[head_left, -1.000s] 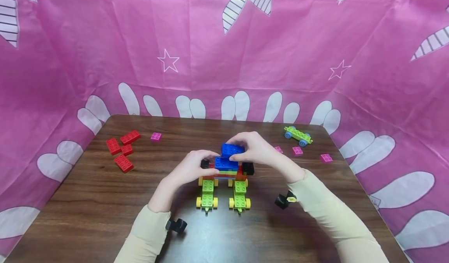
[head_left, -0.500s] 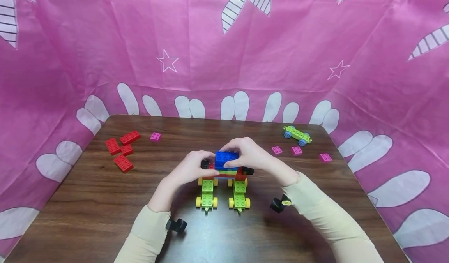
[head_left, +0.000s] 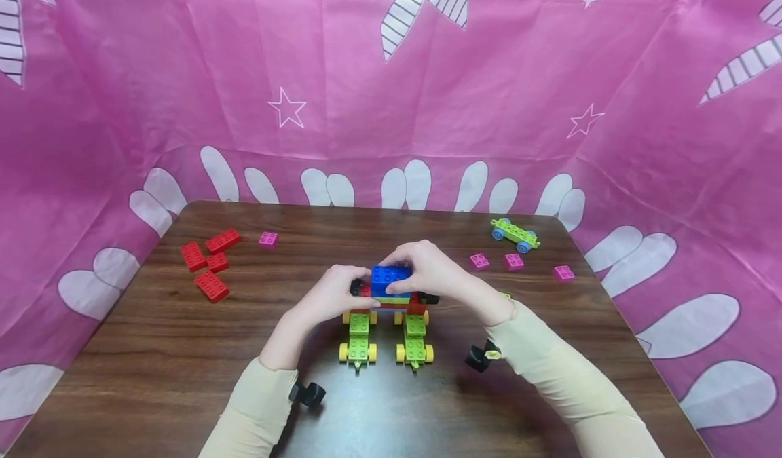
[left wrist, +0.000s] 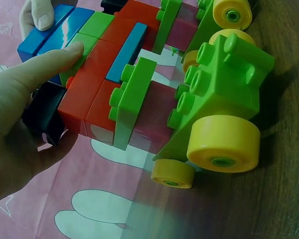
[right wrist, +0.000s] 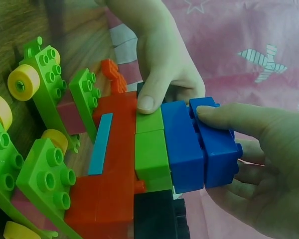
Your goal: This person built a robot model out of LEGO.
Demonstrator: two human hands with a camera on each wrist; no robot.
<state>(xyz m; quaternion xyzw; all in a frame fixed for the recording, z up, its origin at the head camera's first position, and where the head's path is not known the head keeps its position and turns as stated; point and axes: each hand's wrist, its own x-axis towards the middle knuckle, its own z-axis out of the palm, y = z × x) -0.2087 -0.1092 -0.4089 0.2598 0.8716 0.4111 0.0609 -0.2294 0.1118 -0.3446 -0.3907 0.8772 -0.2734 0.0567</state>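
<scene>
A toy-brick build stands on two green wheeled bases (head_left: 358, 349) with yellow wheels. Red bricks (right wrist: 119, 169), a thin blue piece (right wrist: 100, 144) and green bricks (right wrist: 152, 159) form its body, with a black brick (right wrist: 154, 214) on each side. Above the green lies a lower blue brick (right wrist: 182, 149). My right hand (head_left: 427, 271) pinches an upper blue brick (right wrist: 217, 149) on that one; a narrow gap shows between the two in the right wrist view. With thumb in front and fingers behind, my left hand (head_left: 336, 292) grips the body's left side.
Several loose red bricks (head_left: 211, 286) lie at the table's left, beside a pink brick (head_left: 267, 239). Pink bricks (head_left: 514, 261) and a green base with blue wheels (head_left: 515, 234) are at the right. A pink curtain (head_left: 342, 71) hangs behind the wooden table (head_left: 153, 356).
My right hand has brought the upper blue brick down and left, from an offset position to squarely over the lower blue brick. My left hand has kept its grip on the build.
</scene>
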